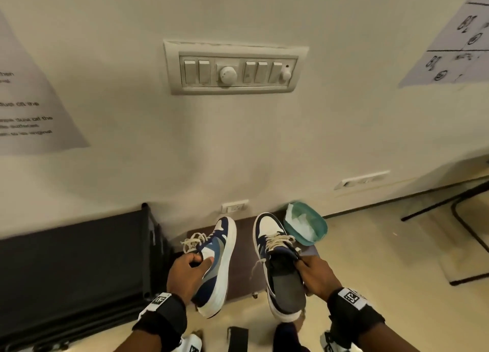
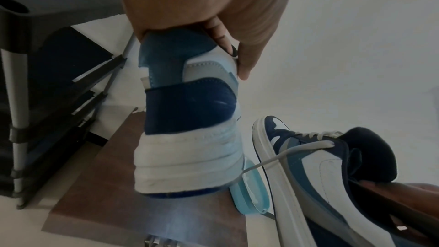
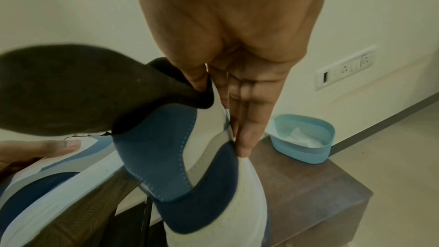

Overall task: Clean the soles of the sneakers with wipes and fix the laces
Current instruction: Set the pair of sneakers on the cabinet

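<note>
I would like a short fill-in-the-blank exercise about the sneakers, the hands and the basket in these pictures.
1. Each hand holds one ____.
2. The left hand grips the left sneaker near its ____.
3. The teal basket with white wipes stands on the brown ____.
4. The right sneaker, in the right hand, has ____ laces.

Missing words: sneaker; collar; stool; untied

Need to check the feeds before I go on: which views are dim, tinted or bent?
Head view: evenly lit, walls bowed by the wide lens, wall notices blurred. Left wrist view: dim and bluish, blue-and-white left sneaker sharp, left hand soft. Right wrist view: warm yellowish cast, right hand looming large, turquoise plastic basket of wipes clear.
</note>
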Motion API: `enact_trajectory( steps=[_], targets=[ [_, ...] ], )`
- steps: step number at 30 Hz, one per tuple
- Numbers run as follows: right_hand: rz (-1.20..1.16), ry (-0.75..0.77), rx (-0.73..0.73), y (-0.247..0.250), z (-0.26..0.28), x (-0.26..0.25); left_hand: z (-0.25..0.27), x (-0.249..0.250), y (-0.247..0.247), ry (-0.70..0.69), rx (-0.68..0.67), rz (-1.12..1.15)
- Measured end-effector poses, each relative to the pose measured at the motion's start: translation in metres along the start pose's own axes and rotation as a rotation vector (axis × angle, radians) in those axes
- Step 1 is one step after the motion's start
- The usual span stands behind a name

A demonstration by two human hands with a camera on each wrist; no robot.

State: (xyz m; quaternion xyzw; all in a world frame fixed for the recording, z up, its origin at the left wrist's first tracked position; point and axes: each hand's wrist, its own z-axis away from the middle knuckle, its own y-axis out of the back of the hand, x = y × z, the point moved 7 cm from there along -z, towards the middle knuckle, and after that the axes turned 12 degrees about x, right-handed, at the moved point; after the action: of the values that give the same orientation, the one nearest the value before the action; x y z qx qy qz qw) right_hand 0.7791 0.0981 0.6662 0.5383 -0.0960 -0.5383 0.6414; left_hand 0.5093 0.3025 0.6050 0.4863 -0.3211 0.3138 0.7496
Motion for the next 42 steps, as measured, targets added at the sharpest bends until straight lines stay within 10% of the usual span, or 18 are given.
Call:
enact_trajectory(
  steps=[19, 28, 42],
  targets=[
    [0.132, 0.203, -0.412, -0.141, -0.200, 0.067, -0.001, -0.076, -0.150, 0.236, 0.362, -0.146],
    [-0.090, 0.098, -0.255, -0.258, -0.260, 0.118, -0.077, -0.135, -0.232, -0.068, 0.355, -0.291],
    [-0.488, 0.309, -0.248, -0.270, -0.297, 0.110, -0.073, -0.095, -0.316, -0.547, 0.243, -0.029]
  ],
)
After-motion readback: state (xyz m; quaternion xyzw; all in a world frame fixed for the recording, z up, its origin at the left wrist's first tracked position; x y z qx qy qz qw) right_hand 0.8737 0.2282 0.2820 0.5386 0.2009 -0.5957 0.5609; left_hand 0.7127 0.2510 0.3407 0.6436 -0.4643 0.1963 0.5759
